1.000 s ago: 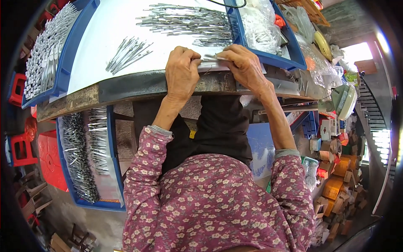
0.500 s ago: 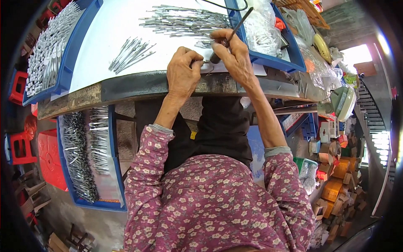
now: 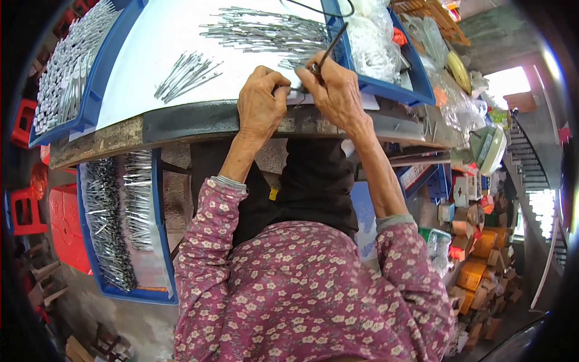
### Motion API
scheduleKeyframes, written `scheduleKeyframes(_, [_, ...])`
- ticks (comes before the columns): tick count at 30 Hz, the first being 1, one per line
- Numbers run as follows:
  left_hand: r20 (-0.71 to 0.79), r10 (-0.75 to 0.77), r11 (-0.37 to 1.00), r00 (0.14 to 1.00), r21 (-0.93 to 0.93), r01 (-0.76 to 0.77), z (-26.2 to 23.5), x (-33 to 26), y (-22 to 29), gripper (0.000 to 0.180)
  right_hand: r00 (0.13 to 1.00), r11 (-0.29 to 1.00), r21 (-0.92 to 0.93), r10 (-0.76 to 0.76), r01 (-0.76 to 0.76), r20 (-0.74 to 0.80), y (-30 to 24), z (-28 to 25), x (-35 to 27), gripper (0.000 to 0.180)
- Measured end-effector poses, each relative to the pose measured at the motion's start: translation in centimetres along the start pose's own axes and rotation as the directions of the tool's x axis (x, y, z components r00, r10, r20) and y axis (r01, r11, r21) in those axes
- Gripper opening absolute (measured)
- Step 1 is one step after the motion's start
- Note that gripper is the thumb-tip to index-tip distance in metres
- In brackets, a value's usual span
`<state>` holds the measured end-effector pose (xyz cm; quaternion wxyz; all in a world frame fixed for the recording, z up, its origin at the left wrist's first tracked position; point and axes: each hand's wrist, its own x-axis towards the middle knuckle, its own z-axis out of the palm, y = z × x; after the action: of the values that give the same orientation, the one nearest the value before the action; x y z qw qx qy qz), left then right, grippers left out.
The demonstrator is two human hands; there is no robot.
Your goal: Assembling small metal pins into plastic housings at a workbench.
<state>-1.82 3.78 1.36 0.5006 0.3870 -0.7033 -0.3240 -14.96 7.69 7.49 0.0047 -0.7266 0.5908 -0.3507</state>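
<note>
My left hand is closed in a pinch at the near edge of the white-covered worktable. What its fingertips hold is too small and hidden to name. Just to the right, my right hand wraps round a dark tool with a thin shaft, which slants up and away to the right. Its lower end is mostly hidden by the fingers. Beyond my hands lies a wide heap of thin grey metal strips. A smaller bunch of strips rests to the left.
A blue tray of pale, slim pieces stands at the left. At the right, another blue tray holds plastic bags. Below the table's left side sits a blue bin of metal parts. A black cable curves across the far side.
My right hand has shifted slightly left, and the tool's shaft has come lower and more upright. The tool's dark lower end is now mostly covered. My left hand stays nearly in place.
</note>
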Motion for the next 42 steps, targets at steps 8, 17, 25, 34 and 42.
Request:
scheduleKeyframes(8, [0.000, 0.020, 1.000, 1.000, 0.013, -0.020, -0.4, -0.4, 0.0, 0.007, 0.965, 0.965, 0.238, 0.164, -0.114, -0.204, -0.9, -4.6, 1.0, 0.021])
scheduleKeyframes(17, [0.005, 0.030, 0.999, 1.000, 0.031, -0.030, -0.3, 0.0, -0.1, 0.009, 0.994, 0.991, -0.118, 0.057, -0.069, -0.097, 1.7, -1.9, -0.7, 0.020])
scheduleKeyframes(25, [0.099, 0.080, 0.986, 0.992, 0.136, -0.093, -0.8, 0.7, 0.9, 0.009, 0.899, 0.883, 0.317, 0.408, -0.345, -0.160, 3.3, -6.0, -2.4, 0.022])
scheduleKeyframes(34, [0.236, 0.320, 0.888, 0.918, 0.263, -0.377, 1.6, 1.4, 1.7, 0.009, 0.904, 0.904, -0.178, 0.338, -0.390, -0.261, 8.9, -9.2, -1.2, 0.020])
scheduleKeyframes(42, [0.155, 0.326, 0.914, 0.933, 0.200, -0.352, 0.9, 1.1, 1.9, 0.006, 0.991, 0.864, -0.490, 0.131, -0.111, 0.008, 12.7, -7.9, 0.8, 0.014])
